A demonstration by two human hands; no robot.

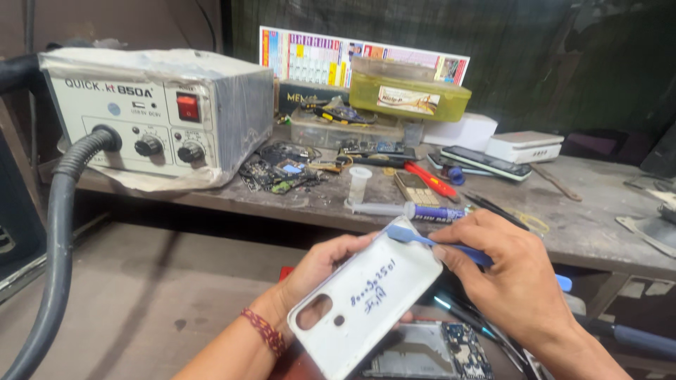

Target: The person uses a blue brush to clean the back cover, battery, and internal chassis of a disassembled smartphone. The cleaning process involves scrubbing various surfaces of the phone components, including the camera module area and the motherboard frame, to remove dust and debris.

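Holding a white phone back cover [366, 299] in the left hand [317, 271], head view: grip closed around its edges from below, inner side facing up, handwritten marks on it, camera cutout toward the wrist. Cover sits tilted in the air in front of the bench [598, 225] edge, above an opened phone body [429, 352] with its board exposed.

Right hand [510, 271]: grip pinched shut on a blue pry tool [429, 243]. Flat tip touches the cover's top corner. The tool's far end sticks out past the palm on the right.

A woven band [264, 331] sits on the left wrist.

Bench, same view:
- grey hot-air station [151, 116] at left, plastic film on top, red switch, two knobs, black corrugated hose [60, 232] dropping off the front
- pile of small circuit boards [282, 172] just beside the station
- syringe [401, 210] lying near the front edge, just behind the cover
- red-handled tool [431, 181] behind the syringe
- dark phone [486, 162] lying flat, white box [524, 146] behind it
- yellow-green lidded tub [408, 91] stacked on a clear parts tray [338, 130]

More thin tools lie under the right hand, too hidden to tell apart.
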